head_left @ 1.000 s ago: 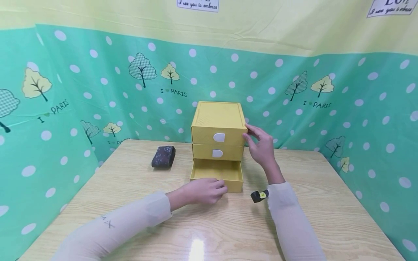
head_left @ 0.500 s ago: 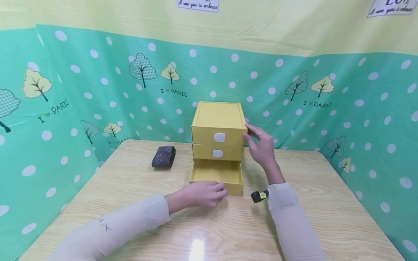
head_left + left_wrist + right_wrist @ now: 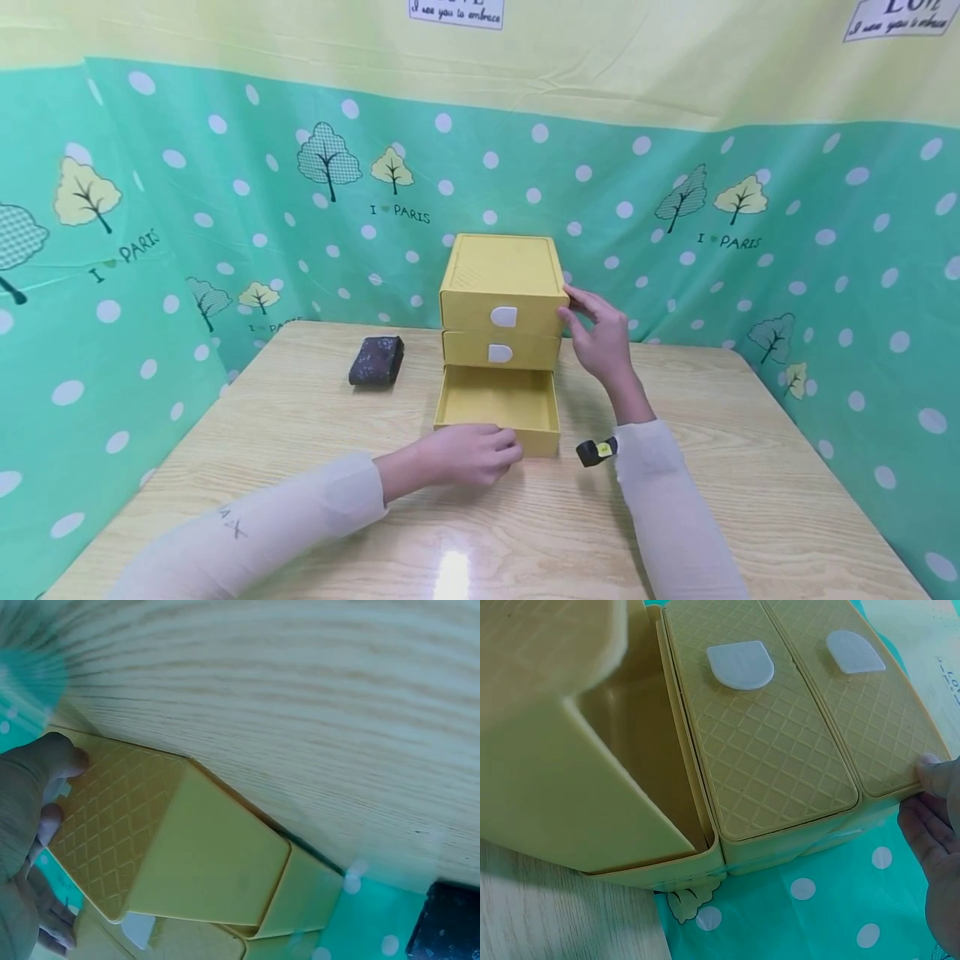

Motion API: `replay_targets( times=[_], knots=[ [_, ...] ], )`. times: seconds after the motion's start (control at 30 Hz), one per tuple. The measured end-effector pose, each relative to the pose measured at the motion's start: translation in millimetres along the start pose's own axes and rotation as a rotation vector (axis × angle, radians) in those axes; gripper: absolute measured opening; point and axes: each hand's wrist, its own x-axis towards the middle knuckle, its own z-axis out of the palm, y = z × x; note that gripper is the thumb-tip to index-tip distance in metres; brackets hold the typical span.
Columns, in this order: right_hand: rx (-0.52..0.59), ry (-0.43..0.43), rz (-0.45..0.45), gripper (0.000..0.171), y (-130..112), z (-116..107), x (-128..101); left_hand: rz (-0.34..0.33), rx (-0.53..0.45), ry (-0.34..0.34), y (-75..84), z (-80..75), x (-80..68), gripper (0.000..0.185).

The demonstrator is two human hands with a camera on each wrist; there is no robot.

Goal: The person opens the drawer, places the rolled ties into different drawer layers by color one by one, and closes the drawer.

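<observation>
At frame centre, the left hand (image 3: 468,452) grips the pulled-out bottom drawer (image 3: 498,407) of the yellow plastic three-drawer cabinet (image 3: 501,300), whose upper-right edge the right hand (image 3: 602,336) touches with relaxed fingers.

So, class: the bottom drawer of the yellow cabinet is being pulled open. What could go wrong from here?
1. The bottom drawer is already far out; if the left hand pulls further, it may slip free of the cabinet.
2. The right hand touches only the cabinet's upper right edge, so the cabinet could slide or tip forward.
3. The two upper drawers might creep open if it tilts.
</observation>
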Motion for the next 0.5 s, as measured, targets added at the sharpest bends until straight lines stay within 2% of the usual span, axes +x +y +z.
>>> replay_targets(
  times=[0.3,0.5],
  knots=[
    [0.004,0.000,0.002,0.040,1,0,0,0.005,-0.017,0.014,4.7,-7.4,2.7,0.025],
    [0.004,-0.003,0.003,0.040,1,0,0,0.016,-0.023,-0.012,4.9,-13.6,4.1,0.027]
  ],
)
